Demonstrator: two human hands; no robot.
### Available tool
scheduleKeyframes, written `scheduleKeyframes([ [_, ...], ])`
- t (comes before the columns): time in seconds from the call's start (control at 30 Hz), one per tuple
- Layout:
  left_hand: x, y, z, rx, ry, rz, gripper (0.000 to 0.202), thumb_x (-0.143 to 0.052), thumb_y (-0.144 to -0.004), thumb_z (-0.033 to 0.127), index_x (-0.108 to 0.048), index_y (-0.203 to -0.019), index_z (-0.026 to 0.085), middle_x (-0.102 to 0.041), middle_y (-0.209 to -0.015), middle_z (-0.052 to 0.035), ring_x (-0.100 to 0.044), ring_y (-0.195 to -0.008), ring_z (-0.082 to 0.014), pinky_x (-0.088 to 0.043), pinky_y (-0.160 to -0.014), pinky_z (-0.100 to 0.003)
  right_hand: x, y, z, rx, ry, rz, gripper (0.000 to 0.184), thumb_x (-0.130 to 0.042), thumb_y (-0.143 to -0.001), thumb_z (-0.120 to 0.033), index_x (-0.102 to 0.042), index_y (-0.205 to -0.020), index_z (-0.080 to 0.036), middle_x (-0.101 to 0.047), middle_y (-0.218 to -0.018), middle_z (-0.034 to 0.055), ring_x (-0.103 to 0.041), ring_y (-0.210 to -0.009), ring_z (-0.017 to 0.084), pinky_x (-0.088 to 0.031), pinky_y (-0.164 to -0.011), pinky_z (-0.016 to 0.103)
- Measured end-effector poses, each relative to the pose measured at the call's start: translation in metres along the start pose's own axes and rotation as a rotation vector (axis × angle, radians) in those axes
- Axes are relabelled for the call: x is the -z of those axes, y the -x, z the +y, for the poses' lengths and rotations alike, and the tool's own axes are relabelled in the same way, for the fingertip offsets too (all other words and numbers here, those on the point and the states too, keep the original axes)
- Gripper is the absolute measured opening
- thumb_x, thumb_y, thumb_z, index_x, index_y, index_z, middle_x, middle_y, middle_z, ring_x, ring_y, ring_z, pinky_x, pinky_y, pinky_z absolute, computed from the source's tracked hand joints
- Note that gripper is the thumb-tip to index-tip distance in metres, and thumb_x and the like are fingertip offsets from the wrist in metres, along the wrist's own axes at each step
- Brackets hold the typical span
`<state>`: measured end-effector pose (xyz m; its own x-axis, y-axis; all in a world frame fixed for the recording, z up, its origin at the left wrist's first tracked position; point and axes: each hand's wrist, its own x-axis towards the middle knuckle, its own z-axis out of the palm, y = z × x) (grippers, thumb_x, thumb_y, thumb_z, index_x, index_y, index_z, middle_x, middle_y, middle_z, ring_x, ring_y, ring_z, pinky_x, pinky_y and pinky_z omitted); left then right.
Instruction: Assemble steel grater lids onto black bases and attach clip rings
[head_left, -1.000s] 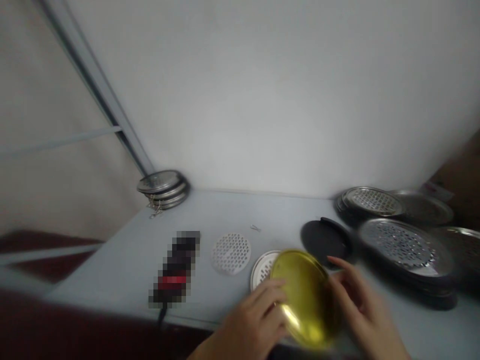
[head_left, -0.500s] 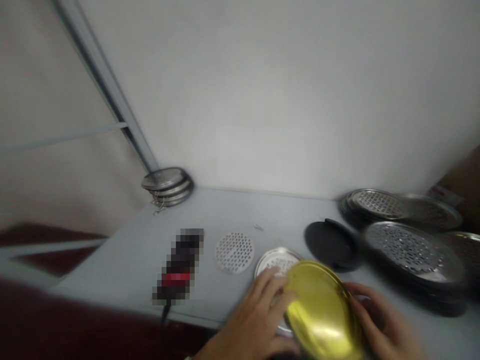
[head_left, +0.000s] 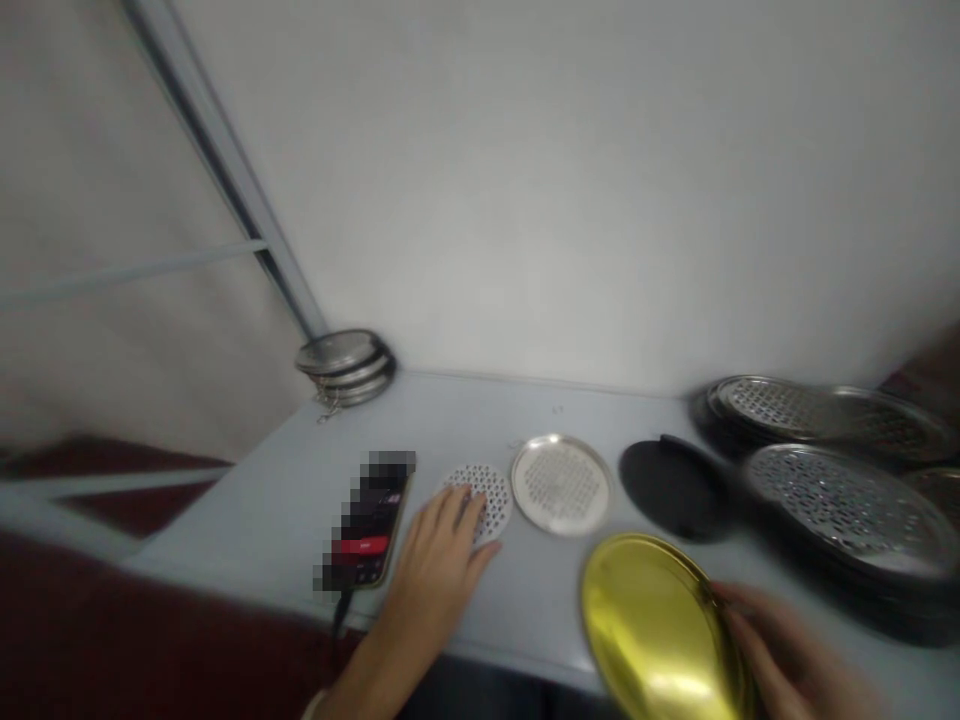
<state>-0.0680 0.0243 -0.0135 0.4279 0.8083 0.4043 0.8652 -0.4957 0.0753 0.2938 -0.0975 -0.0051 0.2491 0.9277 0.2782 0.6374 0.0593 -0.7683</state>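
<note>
My left hand (head_left: 439, 560) lies on the table with fingers stretched out, its fingertips on a small white perforated disc (head_left: 484, 495). My right hand (head_left: 787, 665) holds a shiny gold round plate (head_left: 656, 630) by its right rim, tilted over the table's front edge. A silver perforated round plate (head_left: 561, 484) lies flat on the table between the white disc and a black round lid (head_left: 671, 487).
A blurred-out phone with a cable (head_left: 367, 520) lies left of my left hand. A stack of metal lids (head_left: 345, 365) sits in the back left corner. Several large perforated silver trays (head_left: 832, 495) are piled at the right. A white wall stands behind the table (head_left: 315, 470).
My left hand let go of the gold plate and moved left onto the white disc. The gold plate shifted down and right, uncovering the silver perforated plate.
</note>
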Motion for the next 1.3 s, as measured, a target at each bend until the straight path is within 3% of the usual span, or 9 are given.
scheduleKeyframes([
  [0.17,0.011,0.002,-0.011,-0.014,0.044,-0.004,0.034,-0.069,-0.092,0.039,-0.065,-0.122,0.022,-0.068,-0.123,-0.0109,-0.061,-0.114,-0.0346,-0.054,-0.097,-0.053,-0.025,-0.011,-0.022,0.112,0.039,0.009,0.025,-0.057,-0.092,-0.039,-0.077,-0.091,-0.023,-0.079,-0.092,0.007,-0.077,-0.083,0.023,-0.062,-0.072,0.026],
  [0.3,0.01,0.008,-0.011,-0.025,0.163,0.047,0.031,-0.073,-0.088,0.039,-0.065,-0.113,0.021,-0.066,-0.118,-0.0116,-0.056,-0.121,-0.0372,-0.051,-0.101,-0.055,-0.041,-0.013,-0.036,0.172,0.039,-0.011,0.025,-0.054,-0.097,-0.037,-0.074,-0.092,-0.023,-0.075,-0.093,0.0066,-0.073,-0.085,0.021,-0.059,-0.075,0.027],
  [0.6,0.016,0.001,-0.016,-0.067,0.338,0.069,0.029,-0.083,-0.076,0.035,-0.065,-0.096,0.024,-0.065,-0.103,-0.0061,-0.063,-0.106,-0.0314,-0.055,-0.089,-0.045,-0.042,-0.007,-0.04,0.082,-0.032,-0.11,0.034,-0.047,-0.103,-0.04,-0.066,-0.082,-0.022,-0.064,-0.08,0.0037,-0.064,-0.076,0.02,-0.049,-0.069,0.029],
  [0.67,0.024,-0.006,-0.005,-0.109,0.385,0.099,0.032,-0.085,-0.072,0.03,-0.064,-0.096,0.025,-0.064,-0.102,-0.0054,-0.062,-0.106,-0.031,-0.055,-0.089,-0.044,-0.042,-0.007,-0.039,0.065,-0.045,-0.118,0.034,-0.046,-0.104,-0.039,-0.065,-0.082,-0.022,-0.064,-0.08,0.0038,-0.063,-0.077,0.02,-0.048,-0.07,0.03],
  [0.77,0.036,-0.014,0.029,-0.211,0.467,0.08,0.043,-0.09,-0.064,0.023,-0.062,-0.097,0.024,-0.064,-0.101,-0.0053,-0.06,-0.112,-0.0324,-0.054,-0.093,-0.047,-0.043,-0.008,-0.04,0.051,-0.055,-0.114,0.033,-0.047,-0.104,-0.038,-0.064,-0.082,-0.022,-0.063,-0.08,0.0035,-0.062,-0.077,0.02,-0.046,-0.071,0.03],
  [0.87,0.04,-0.017,0.069,-0.312,0.527,-0.098,0.053,-0.096,-0.056,0.023,-0.062,-0.096,0.023,-0.064,-0.106,-0.0068,-0.058,-0.117,-0.0346,-0.055,-0.094,-0.048,-0.043,-0.008,-0.04,0.043,-0.058,-0.107,0.031,-0.046,-0.104,-0.037,-0.063,-0.083,-0.021,-0.063,-0.08,0.0029,-0.062,-0.076,0.02,-0.045,-0.07,0.03],
  [0.97,0.038,-0.022,0.093,-0.377,0.479,-0.233,0.058,-0.099,-0.052,0.027,-0.063,-0.097,0.02,-0.065,-0.111,-0.0095,-0.056,-0.121,-0.038,-0.053,-0.099,-0.055,-0.043,-0.008,-0.04,0.028,-0.068,-0.084,0.03,-0.044,-0.105,-0.034,-0.062,-0.085,-0.022,-0.063,-0.079,0.002,-0.062,-0.075,0.019,-0.045,-0.069,0.028],
  [1.17,0.041,-0.032,0.107,-0.391,0.47,-0.414,0.057,-0.099,-0.056,0.036,-0.065,-0.098,0.019,-0.065,-0.113,-0.0098,-0.059,-0.115,-0.036,-0.05,-0.102,-0.059,-0.045,-0.007,-0.041,0.068,-0.05,-0.028,0.022,-0.043,-0.104,-0.025,-0.062,-0.092,-0.022,-0.065,-0.085,0.0025,-0.064,-0.079,0.018,-0.046,-0.074,0.028],
  [1.3,0.039,-0.033,0.11,-0.426,0.435,-0.42,0.055,-0.098,-0.059,0.034,-0.065,-0.101,0.019,-0.065,-0.117,-0.0103,-0.058,-0.116,-0.0353,-0.05,-0.103,-0.057,-0.044,-0.007,-0.043,0.076,-0.042,-0.033,0.021,-0.041,-0.103,-0.022,-0.061,-0.097,-0.021,-0.066,-0.089,0.004,-0.064,-0.082,0.019,-0.048,-0.077,0.029],
])
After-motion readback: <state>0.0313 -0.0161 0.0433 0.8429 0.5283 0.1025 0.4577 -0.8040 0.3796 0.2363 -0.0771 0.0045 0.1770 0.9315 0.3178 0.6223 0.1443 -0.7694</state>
